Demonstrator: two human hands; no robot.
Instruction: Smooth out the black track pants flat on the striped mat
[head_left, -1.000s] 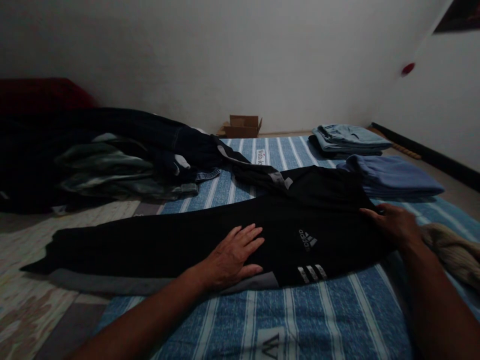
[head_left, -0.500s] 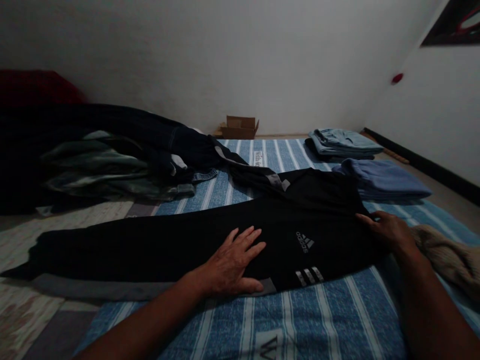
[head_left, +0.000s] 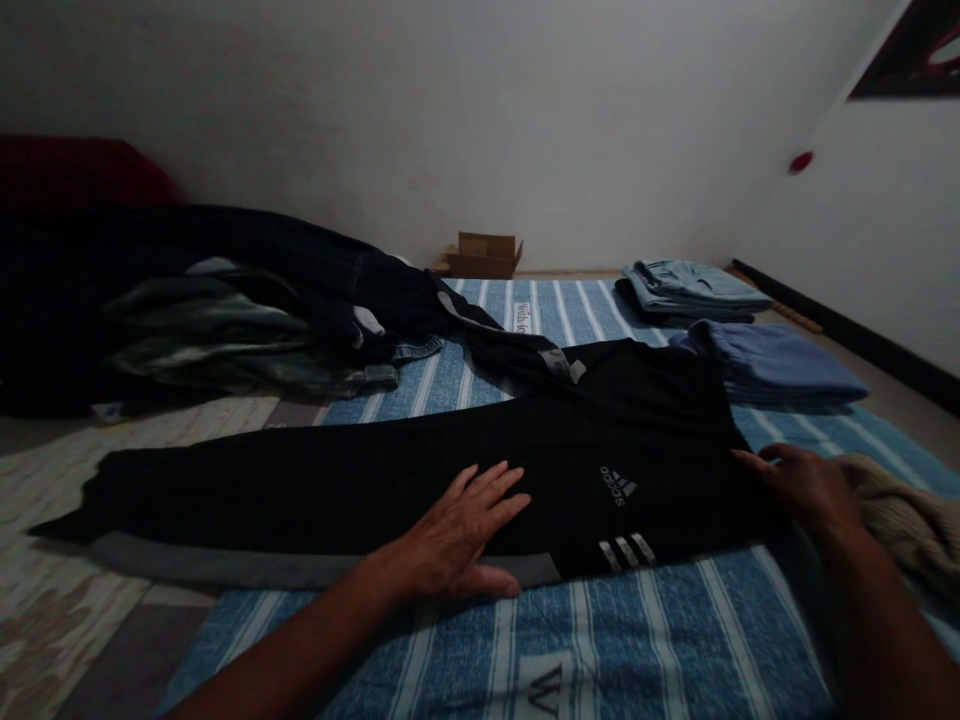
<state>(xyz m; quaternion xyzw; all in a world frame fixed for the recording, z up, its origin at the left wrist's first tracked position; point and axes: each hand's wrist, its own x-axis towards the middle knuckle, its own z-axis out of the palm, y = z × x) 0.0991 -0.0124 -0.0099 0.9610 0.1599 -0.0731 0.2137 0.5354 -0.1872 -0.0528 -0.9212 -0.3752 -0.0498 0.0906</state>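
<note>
Black Adidas track pants point(head_left: 315, 485) with grey side panels lie spread across a blue striped sheet point(head_left: 480, 640). One leg stretches toward me on the left; the other angles away and meets a pile of clothes. My left hand point(head_left: 469, 535) rests flat on the near leg, fingers spread, left of the white logo. At the waist end, my right hand point(head_left: 806, 485) grips the waistband edge between thumb and fingers. Part of that grip is in shadow.
Dark clothes point(head_left: 300, 240) and a grey-green garment point(head_left: 210, 335) are heaped at the left. Folded light-blue jeans point(head_left: 694, 285) and a folded blue garment point(head_left: 780, 365) sit at the right. A beige knitted item point(head_left: 900, 510) lies beside my right arm. A cardboard box point(head_left: 486, 255) stands by the wall.
The whole view has shifted slightly right. My right hand and the pants' waist have moved a little right, and the near leg's hem too. My left hand stays flat on the leg.
</note>
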